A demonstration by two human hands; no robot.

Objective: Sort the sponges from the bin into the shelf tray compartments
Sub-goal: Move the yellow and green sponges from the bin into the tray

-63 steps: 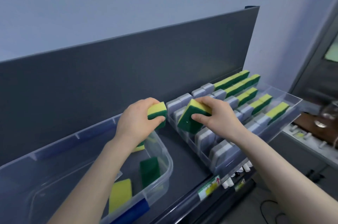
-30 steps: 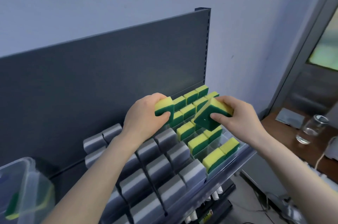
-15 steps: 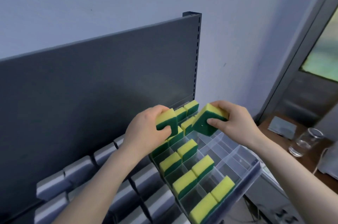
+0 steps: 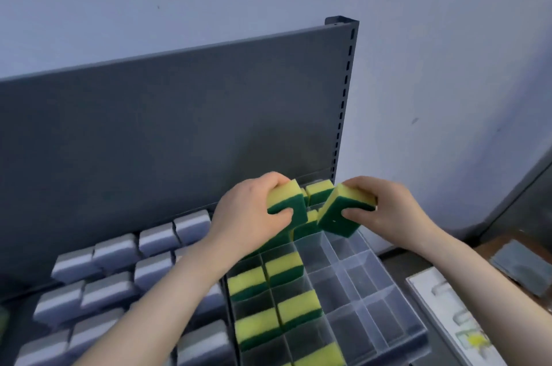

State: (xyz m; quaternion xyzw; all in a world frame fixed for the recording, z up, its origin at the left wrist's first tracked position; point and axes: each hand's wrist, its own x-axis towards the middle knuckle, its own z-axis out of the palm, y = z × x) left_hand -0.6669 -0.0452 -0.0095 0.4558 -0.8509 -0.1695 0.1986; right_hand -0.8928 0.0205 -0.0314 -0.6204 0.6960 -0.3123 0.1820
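Note:
My left hand grips a yellow-and-green sponge over the back of the clear shelf tray. My right hand holds a second yellow-and-green sponge, tilted with its green side toward me, above an unfilled compartment at the back. The tray's two left columns hold several yellow-and-green sponges; its right columns hold nothing. The bin is out of view.
Several grey sponges fill the tray to the left. A dark grey shelf back panel rises behind both trays, with a slotted upright at its right end. A white flat object and a grey pad lie at lower right.
The view has swung right along the shelf, from the bin to the tray's right end. Both hands have carried their sponges to the back of the clear tray.

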